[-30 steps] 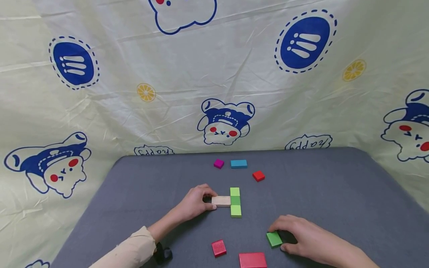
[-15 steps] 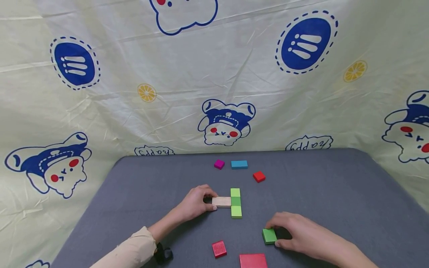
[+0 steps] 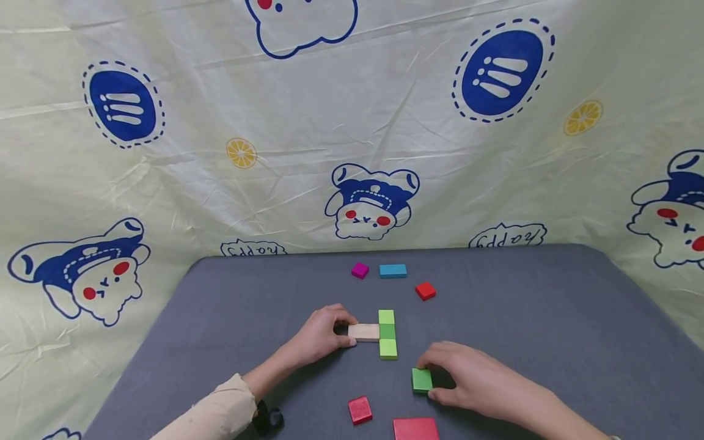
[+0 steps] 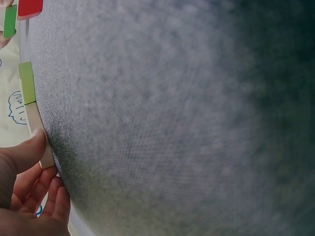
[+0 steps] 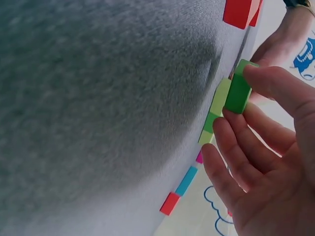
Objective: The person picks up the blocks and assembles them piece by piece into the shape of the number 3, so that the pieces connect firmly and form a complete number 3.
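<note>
Narrowing its gap to the green row (image 3: 387, 331): one green block (image 3: 421, 380), pinched by the right hand (image 3: 467, 376), moved leftward yet still apart, near right; pale wooden block (image 3: 363, 332), gripped by the left hand (image 3: 321, 333), steady against the row's middle.

Large red block (image 3: 415, 429) cropped by the head view's bottom edge, pale wooden block (image 3: 363, 332) partly hidden by the left hand (image 3: 321, 333), dark object (image 3: 267, 418) beside the sleeve (image 3: 214, 409) unclear, grey tabletop (image 4: 172, 108) blurred in both wrist views.
</note>
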